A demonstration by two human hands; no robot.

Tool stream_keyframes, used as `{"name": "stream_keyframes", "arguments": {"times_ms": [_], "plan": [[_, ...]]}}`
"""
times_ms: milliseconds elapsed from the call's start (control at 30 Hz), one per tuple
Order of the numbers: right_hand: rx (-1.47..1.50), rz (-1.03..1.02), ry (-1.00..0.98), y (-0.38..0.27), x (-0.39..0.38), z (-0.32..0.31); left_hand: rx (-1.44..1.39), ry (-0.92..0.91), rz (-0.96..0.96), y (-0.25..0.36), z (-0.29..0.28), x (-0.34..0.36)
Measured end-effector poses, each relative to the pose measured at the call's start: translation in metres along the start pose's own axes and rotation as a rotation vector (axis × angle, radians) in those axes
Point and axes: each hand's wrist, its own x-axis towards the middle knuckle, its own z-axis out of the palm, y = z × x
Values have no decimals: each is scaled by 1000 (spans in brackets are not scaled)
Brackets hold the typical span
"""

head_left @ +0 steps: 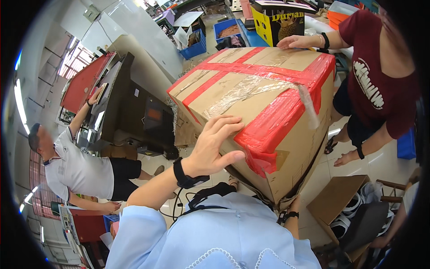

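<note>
I see glossy pale floor tiles (380,167), a smooth white wall (145,33), a bright barred window (77,58) and glowing tube lights (19,102).

Light-blue shirt (237,233), scalloped white trim (217,250), black wristbands (180,174)

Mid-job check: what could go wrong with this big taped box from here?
The box might slip: the left hand lies open against its edge, and the right hand, near its lower corner, is mostly hidden, so its grip is unclear. A loose strip of clear tape hanging over the red-taped end could snag. The open carton of shoes at lower right may get bumped.
</note>
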Motion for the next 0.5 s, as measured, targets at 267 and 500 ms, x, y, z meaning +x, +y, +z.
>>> {"name": "stream_keyframes", "arguments": {"times_ms": [267,500], "plan": [[288,-188,-70,-12,-35,40,-239,83,-291,-20,-42,28],[309,-374,-15,-25,-107,136,-689,141,-454,-117,-106,2]]}}
